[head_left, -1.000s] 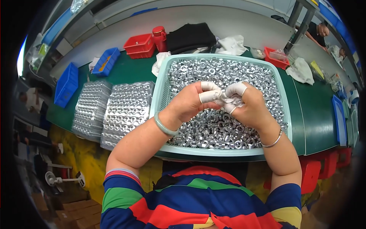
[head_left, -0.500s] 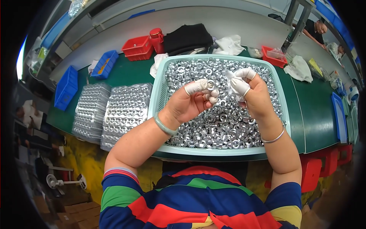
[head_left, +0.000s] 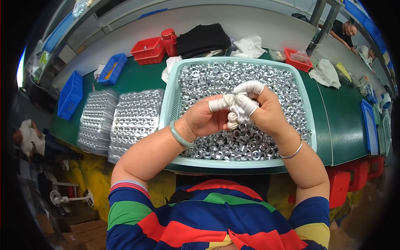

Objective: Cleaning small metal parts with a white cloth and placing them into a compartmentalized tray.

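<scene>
My left hand (head_left: 205, 118), with white covers on its fingertips, is closed in a pinch over the metal parts. In the earlier frame a shiny ring-shaped metal nut shows in this pinch; now fingers and cloth hide it. My right hand (head_left: 270, 111), its fingers also in white covers, grips a crumpled white cloth (head_left: 240, 103) and presses it against the left fingertips. Below both hands stands a pale green plastic basket (head_left: 237, 165), filled with silver metal nuts (head_left: 221, 75). The nuts in the near middle look darker.
Left of the basket stand two stacks of clear trays (head_left: 135, 121) holding metal parts. Blue bins (head_left: 70, 96), a red bin (head_left: 148, 51), a red flask (head_left: 168, 41) and black cloth (head_left: 204, 40) lie beyond. Red stools (head_left: 339, 187) stand at right; a person (head_left: 343, 33) sits far right.
My right hand has moved left and slightly down, bringing the cloth onto the left fingertips. The nut seen there before is now covered. At far left, a person in white has shifted.
</scene>
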Motion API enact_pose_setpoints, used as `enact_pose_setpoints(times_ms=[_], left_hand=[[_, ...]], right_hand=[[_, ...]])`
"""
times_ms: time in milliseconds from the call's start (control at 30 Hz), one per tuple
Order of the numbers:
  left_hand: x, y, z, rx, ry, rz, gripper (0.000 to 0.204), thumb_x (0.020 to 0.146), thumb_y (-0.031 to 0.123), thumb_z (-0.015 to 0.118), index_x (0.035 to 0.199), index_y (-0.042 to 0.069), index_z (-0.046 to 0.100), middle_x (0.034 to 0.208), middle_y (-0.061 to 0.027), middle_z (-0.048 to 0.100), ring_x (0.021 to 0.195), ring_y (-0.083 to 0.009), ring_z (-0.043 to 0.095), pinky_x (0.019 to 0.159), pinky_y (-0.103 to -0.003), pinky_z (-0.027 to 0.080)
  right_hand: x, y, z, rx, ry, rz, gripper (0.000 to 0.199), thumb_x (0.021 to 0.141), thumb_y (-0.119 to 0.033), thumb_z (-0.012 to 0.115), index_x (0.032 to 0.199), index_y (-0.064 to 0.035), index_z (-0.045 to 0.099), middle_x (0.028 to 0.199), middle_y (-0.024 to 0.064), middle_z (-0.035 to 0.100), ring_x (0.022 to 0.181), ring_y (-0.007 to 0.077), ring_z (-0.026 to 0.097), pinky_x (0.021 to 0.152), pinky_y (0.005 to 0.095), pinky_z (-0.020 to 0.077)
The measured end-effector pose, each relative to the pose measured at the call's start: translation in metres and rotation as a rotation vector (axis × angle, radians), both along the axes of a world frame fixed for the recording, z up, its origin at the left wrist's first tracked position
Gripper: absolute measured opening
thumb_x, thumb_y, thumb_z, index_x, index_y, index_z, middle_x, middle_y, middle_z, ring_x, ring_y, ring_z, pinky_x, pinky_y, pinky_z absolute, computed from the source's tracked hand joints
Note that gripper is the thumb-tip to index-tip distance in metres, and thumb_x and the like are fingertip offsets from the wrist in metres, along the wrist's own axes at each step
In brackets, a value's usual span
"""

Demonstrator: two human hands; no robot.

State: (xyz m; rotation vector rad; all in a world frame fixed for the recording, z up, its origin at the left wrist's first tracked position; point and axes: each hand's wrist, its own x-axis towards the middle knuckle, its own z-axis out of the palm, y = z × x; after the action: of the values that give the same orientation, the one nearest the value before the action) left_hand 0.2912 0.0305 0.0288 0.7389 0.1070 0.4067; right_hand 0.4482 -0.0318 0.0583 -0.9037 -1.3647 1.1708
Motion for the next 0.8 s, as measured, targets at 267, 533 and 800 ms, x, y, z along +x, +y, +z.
enact_pose_setpoints(times_ms=[267,533,800], left_hand=[[0.001,-0.006,0.002,-0.047,-0.082,0.007,0.022,0.088,0.023,0.043,0.092,0.003,0.051,0.08,-0.0052,0.052,0.07,-0.0152,0.051,0.061,-0.027,0.042],[-0.001,-0.003,0.004,-0.057,-0.012,0.002,0.021,0.088,0.02,0.041,0.094,0.003,0.051,0.085,-0.0076,0.054,0.073,-0.0171,0.052,0.064,-0.029,0.043],[0.001,0.0,-0.002,-0.1,-0.145,0.036,0.026,0.087,0.025,0.041,0.099,0.004,0.051,0.089,-0.0074,0.054,0.078,-0.0189,0.05,0.071,-0.031,0.042]], right_hand=[[0.01,0.0,0.006,-0.025,0.038,-0.082,0.015,0.081,-0.005,0.052,0.096,-0.0037,0.051,0.08,0.0015,0.055,0.064,0.0054,0.052,0.055,0.0186,0.0426],[-0.002,-0.004,0.009,0.008,-0.176,-0.103,0.014,0.082,-0.004,0.047,0.096,-0.0024,0.049,0.08,0.0039,0.053,0.064,0.0059,0.051,0.056,0.0194,0.0434],[0.01,-0.003,0.003,0.0,-0.237,-0.174,0.013,0.08,-0.002,0.05,0.093,-0.0011,0.051,0.074,0.0022,0.053,0.059,0.0048,0.048,0.051,0.0183,0.0391]])
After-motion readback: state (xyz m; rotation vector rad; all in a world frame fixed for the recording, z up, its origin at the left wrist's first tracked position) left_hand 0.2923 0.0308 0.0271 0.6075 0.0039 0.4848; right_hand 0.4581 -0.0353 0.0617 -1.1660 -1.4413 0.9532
